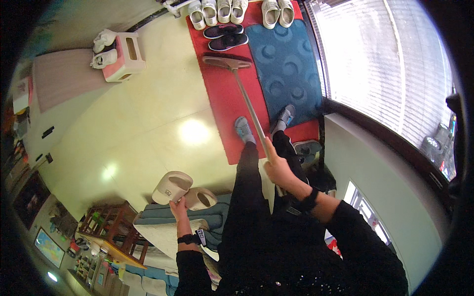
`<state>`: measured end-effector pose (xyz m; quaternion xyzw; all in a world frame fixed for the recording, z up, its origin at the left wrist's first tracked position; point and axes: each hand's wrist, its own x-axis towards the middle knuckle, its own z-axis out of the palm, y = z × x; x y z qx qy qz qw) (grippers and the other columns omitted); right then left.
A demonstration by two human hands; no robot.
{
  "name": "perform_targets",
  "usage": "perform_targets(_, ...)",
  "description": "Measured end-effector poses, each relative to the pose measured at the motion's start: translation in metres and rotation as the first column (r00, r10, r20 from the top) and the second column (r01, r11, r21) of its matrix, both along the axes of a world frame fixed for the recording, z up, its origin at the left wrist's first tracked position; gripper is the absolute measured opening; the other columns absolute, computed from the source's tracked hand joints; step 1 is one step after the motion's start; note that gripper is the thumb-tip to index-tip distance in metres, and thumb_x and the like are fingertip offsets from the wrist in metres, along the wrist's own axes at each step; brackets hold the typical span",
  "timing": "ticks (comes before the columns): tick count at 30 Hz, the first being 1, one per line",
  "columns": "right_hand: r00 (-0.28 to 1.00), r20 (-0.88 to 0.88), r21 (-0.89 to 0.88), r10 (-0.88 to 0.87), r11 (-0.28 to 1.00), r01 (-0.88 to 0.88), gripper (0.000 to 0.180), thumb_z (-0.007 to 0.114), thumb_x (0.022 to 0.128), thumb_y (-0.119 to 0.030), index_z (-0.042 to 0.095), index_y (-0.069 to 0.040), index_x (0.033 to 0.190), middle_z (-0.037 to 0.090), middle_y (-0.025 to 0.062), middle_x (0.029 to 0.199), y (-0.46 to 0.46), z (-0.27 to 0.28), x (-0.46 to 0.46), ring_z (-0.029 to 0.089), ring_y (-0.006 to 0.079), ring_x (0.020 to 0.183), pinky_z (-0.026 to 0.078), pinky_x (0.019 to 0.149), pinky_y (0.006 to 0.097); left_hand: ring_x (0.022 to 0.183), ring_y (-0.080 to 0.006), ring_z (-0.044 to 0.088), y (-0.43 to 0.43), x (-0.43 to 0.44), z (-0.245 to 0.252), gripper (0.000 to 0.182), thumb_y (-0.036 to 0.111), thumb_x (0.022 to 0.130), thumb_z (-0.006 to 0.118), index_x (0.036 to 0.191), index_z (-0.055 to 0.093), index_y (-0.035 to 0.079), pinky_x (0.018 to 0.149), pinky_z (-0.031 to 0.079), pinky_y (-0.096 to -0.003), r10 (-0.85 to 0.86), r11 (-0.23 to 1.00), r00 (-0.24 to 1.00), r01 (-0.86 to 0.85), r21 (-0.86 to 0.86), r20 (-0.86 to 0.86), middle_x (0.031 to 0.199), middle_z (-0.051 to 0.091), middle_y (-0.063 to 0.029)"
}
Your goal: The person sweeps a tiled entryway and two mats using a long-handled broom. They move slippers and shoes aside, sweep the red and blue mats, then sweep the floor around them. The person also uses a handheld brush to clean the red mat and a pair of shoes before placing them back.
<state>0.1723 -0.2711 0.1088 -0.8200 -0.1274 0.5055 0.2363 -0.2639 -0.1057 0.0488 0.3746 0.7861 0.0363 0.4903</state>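
Note:
My right hand (277, 167) grips the pale handle of a long-handled broom (249, 101). The broom's wide head rests at the red mat (222, 92), just below a pair of black shoes (228, 42). In my left hand (179, 208) is a beige slide sandal (173, 188), held by its edge; a second beige slide (200, 199) is right beside it, and whether my fingers hold that one too I cannot tell. My feet, in grey shoes, stand on the red mat and on the blue patterned mat (292, 66).
Several white shoes (224, 10) line the mats' far end. A pink and white stool (126, 55) with white shoes on it stands at upper left. A glass door with blinds (385, 55) is on the right. A blue sofa (163, 215) and a wooden table (114, 251) lie lower left.

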Motion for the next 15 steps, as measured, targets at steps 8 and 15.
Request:
perform_targets(8,0.84,-0.536,0.042,-0.081,0.992,0.123,0.075,0.053,0.088,-0.003,0.023,-0.013,0.156,0.062,0.022,0.087,0.036,0.001,0.001,0.063,0.0276,0.056,0.052,0.054,0.0427,0.085,-0.0159,0.062,-0.002,-0.008,0.006,0.049,0.017,0.088,0.072,0.129,0.046,0.006,0.059,0.05,-0.0312,-0.039,0.996,0.998,0.043,0.082,-0.05,0.109,0.064,-0.0079)
perform_targets(15,0.981,-0.132,0.306,0.142,0.947,-0.096,0.072,0.05,0.09,-0.005,0.02,-0.011,0.156,0.064,0.0277,0.088,0.116,-0.064,0.051,0.067,0.0345,0.074,0.053,0.068,0.0436,0.082,-0.0159,0.059,-0.009,-0.007,0.017,0.047,0.016,0.09,0.071,0.13,0.047,0.006,0.062,0.048,-0.032,0.001,0.999,0.993,0.004,0.045,-0.115,0.106,0.061,-0.0069)
